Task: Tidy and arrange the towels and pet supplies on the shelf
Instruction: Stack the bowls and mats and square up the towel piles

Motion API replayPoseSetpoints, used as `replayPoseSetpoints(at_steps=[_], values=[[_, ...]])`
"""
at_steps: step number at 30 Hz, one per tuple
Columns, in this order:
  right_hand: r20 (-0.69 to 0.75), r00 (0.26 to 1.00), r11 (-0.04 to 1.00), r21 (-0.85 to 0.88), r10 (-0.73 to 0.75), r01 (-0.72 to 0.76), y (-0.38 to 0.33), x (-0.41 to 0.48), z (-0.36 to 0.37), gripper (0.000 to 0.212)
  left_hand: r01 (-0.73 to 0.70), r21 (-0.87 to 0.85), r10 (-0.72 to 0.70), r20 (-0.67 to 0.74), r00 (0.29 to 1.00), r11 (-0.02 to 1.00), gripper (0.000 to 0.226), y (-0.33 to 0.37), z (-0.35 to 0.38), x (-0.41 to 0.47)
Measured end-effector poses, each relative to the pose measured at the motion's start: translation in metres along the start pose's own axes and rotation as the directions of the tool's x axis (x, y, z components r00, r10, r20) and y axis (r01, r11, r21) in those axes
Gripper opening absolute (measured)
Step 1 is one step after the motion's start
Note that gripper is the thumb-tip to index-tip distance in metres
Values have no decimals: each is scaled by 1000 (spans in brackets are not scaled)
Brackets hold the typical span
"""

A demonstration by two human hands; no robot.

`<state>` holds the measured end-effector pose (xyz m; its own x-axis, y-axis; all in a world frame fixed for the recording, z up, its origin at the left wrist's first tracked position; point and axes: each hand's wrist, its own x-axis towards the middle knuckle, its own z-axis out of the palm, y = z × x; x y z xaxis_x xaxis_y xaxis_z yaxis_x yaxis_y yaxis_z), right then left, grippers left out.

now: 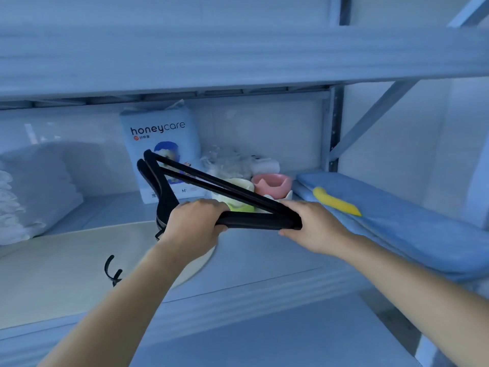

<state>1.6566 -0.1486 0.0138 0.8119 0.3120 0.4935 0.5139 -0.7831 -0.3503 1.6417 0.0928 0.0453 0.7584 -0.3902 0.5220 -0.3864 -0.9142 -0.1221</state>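
left hand and right hand are both curling round the black hangers, gripping the near bar; its long axis is running left-right above the shelf.

**One head-worn view, close on the shelf**

A single wide-angle camera on the person's head looks forward and slightly down into the pale metal shelf, from very near. Both forearms enter from the near edge. The left hand and right hand, holding black plastic clothes hangers, sit mid-frame. The upper shelf board crosses the top, and straight edges bow toward the borders.
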Motion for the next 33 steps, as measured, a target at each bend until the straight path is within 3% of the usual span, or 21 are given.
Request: replayPoseSetpoints(at_steps=[4, 8, 11, 14, 22, 26, 31, 33], values=[[-26, 997, 997, -40, 69, -70, 41, -22, -34, 27, -41, -8, 41, -18, 999, 999, 12, 49, 8, 31], [-51, 993, 993, -39, 105, -107, 79, -44, -66, 40, -93, -5, 93, -35, 995, 996, 14, 96, 15, 59], [-84, 988, 988, -74, 130, -136, 106, -59, -89, 25, -143, -12, 142, -43, 989, 990, 11, 129, 21, 81], [-107, 976, 976, -91, 190, -200, 133, -76, -110, 25, -216, -64, 213, -39, 976, 974, 10, 158, 29, 108], [-97, 925, 919, -118, 368, -377, 192, -112, -151, 31, -318, -132, 331, 82, 940, 939, 18, 233, 56, 173], [-73, 929, 917, -146, 364, -371, 212, -124, -158, 31, -325, -175, 349, 131, 928, 930, 19, 254, 76, 182], [-82, 947, 927, -193, 310, -321, 219, -130, -158, 57, -319, -218, 357, 164, 919, 922, 22, 264, 89, 186], [-73, 952, 925, -226, 298, -307, 219, -128, -157, 59, -321, -227, 363, 178, 915, 920, 23, 266, 91, 189]])
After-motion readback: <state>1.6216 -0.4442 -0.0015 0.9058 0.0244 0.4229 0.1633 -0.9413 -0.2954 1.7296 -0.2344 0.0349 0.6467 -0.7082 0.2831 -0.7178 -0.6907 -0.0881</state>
